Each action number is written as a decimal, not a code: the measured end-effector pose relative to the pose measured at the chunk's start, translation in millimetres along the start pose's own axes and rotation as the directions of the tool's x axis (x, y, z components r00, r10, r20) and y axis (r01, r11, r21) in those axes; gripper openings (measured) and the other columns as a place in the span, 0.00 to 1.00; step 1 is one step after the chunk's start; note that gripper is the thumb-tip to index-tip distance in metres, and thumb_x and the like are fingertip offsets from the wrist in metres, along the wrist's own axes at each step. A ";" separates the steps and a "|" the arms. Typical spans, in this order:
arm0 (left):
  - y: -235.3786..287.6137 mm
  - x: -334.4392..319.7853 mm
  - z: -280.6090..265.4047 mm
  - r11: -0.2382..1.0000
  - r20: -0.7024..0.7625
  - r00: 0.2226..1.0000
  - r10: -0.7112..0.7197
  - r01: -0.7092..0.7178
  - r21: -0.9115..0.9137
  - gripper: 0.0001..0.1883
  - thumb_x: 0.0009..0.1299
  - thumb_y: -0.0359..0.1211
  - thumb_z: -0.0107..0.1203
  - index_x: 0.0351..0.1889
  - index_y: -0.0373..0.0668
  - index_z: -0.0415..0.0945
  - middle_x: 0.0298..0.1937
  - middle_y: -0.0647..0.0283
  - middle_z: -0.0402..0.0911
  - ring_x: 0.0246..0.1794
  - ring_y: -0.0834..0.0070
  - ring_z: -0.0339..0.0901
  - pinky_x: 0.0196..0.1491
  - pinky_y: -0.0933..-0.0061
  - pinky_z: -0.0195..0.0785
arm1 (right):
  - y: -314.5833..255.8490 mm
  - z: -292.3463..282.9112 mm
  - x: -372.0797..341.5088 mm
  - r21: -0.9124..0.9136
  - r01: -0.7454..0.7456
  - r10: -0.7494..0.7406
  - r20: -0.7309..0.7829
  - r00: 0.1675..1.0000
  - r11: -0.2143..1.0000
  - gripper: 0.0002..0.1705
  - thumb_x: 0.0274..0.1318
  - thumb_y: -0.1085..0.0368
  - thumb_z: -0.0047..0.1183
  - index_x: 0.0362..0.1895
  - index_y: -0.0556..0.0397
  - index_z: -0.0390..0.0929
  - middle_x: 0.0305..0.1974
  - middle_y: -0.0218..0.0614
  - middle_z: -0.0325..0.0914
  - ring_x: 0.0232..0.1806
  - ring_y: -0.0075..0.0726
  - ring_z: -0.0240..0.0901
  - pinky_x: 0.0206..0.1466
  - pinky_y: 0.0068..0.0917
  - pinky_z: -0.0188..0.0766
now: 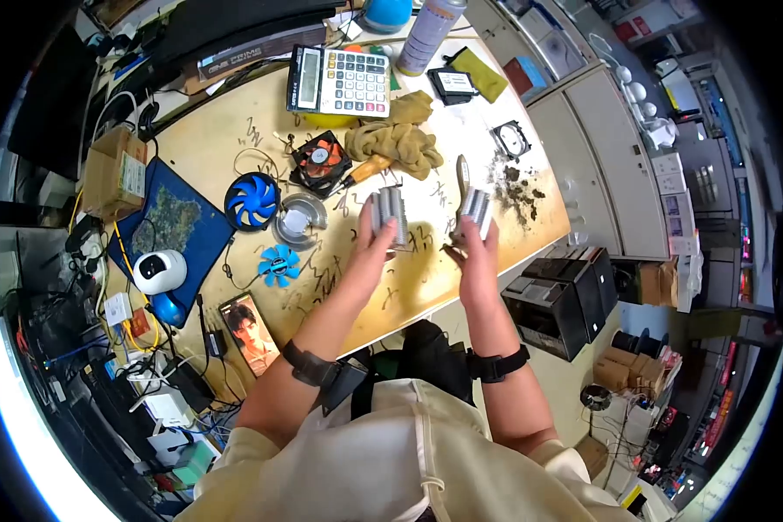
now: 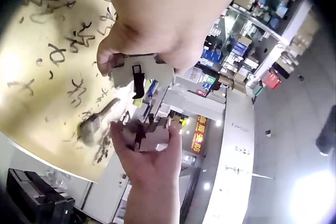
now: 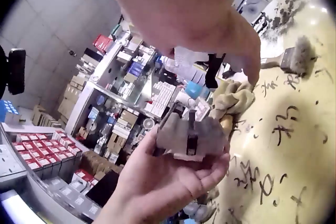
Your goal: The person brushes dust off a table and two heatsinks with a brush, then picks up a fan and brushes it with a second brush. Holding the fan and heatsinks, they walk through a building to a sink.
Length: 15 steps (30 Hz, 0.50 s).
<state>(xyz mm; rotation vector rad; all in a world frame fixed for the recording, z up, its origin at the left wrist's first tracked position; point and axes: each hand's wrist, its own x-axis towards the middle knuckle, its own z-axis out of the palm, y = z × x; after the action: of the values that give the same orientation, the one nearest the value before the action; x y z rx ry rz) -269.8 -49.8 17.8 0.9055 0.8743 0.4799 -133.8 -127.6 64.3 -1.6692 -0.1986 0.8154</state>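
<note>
My left hand (image 1: pixel 376 239) grips a silver finned heatsink (image 1: pixel 391 213) above the table, fingers on one side and thumb on the other. A second finned heatsink (image 1: pixel 476 205) is held in my right hand (image 1: pixel 477 245), a short way to the right. The two blocks are apart. Each has a dark clip, seen on the left heatsink (image 2: pixel 137 77) in the left wrist view. In the right wrist view the left hand (image 3: pixel 163 182) cups its heatsink (image 3: pixel 191 136) from below. A brush (image 3: pixel 300 58) with dusty bristles lies on the table beside the right hand.
Dark dust clumps (image 1: pixel 520 193) lie at the right, near a black fan frame (image 1: pixel 511 139). Gloves (image 1: pixel 400 146), a calculator (image 1: pixel 339 81) and a spray can (image 1: pixel 428 36) are farther back. Several fans, including a blue fan (image 1: pixel 252 202), and a phone (image 1: pixel 250 333) sit left.
</note>
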 end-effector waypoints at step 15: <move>-28.1 -2.5 69.3 0.974 0.147 0.989 -0.033 0.064 -0.217 0.33 0.71 0.41 0.45 0.69 0.52 0.39 0.63 0.59 0.58 0.57 0.66 0.66 0.53 0.60 0.65 | 11.1 -49.2 25.1 -0.060 0.114 -0.086 0.357 0.930 0.992 0.24 0.50 0.61 0.55 0.48 0.60 0.64 0.40 0.39 0.72 0.39 0.30 0.70 0.43 0.25 0.68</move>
<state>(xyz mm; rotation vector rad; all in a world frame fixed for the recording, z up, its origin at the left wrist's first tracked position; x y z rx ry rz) -214.3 -99.9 17.7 0.7035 0.6959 0.4542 -88.8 -156.2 46.3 -1.5606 -0.5688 1.0379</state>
